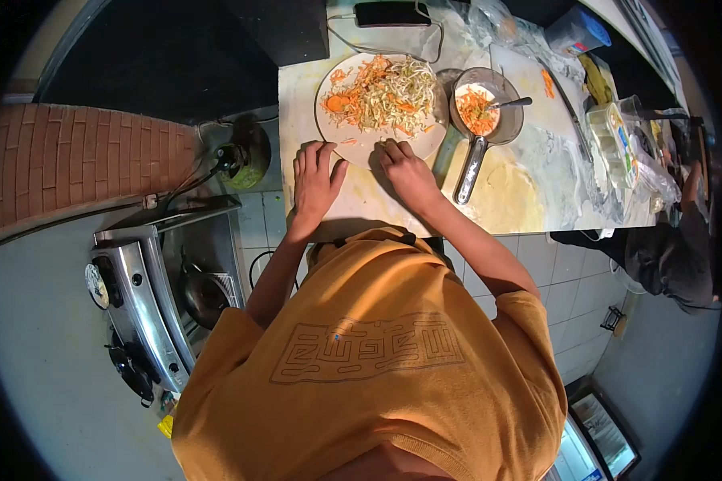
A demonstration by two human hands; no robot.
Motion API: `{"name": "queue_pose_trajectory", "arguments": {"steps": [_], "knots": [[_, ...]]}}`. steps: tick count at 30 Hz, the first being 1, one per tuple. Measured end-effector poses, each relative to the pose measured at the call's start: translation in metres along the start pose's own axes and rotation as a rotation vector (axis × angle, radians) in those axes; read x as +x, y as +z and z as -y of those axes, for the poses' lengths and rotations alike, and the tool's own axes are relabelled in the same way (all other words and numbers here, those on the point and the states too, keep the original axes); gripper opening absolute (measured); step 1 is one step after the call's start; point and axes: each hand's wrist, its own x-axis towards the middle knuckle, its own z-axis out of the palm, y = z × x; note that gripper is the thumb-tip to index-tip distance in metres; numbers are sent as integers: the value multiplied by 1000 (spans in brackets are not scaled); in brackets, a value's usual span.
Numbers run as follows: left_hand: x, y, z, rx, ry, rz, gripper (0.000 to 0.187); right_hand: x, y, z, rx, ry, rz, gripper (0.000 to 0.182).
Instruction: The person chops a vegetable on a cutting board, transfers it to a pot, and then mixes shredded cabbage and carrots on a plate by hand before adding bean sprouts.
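Note:
A round pale plate [326, 131] carries a heap of shredded carrot [359, 90], bean sprouts [411, 78] and pale shredded vegetable. My left hand [318, 183] lies at the plate's near left rim, fingers stretched out and apart, with nothing in it. Over the near right part of the plate, my right hand [411, 174] has its fingers curled together. Whatever is between those fingertips, if anything, is hidden. To the right of the plate stands a saucepan [515, 127] with a dark handle. In it sits a white bowl of shredded carrot [477, 112] with a spoon [515, 103].
A phone [391, 14] with a cable lies at the back of the marble table [537, 180]. Clear plastic packaging [610, 144] and a blue tub [579, 32] stand on the right. Another person [670, 260] is at the far right. A gas stove [140, 297] stands at left.

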Motion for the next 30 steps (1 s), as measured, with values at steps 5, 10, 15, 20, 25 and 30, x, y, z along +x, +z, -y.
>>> {"name": "queue_pose_trajectory", "arguments": {"steps": [5,10,15,20,25,30], "knots": [[0,2,2,-1,9,-4,42,2,4,-2,-27,-63,-137,21],[-1,2,2,-7,9,-8,42,10,-2,-4,80,-22,-230,15],[-1,4,2,19,25,-48,43,11,-32,-24,683,279,-304,15],[-1,3,2,11,20,-25,44,-3,-111,-48,844,378,-502,18],[0,3,1,20,22,-26,44,-16,-151,-91,328,429,-611,30],[0,3,1,24,34,-34,44,-21,-99,-130,114,555,-324,33]]}}
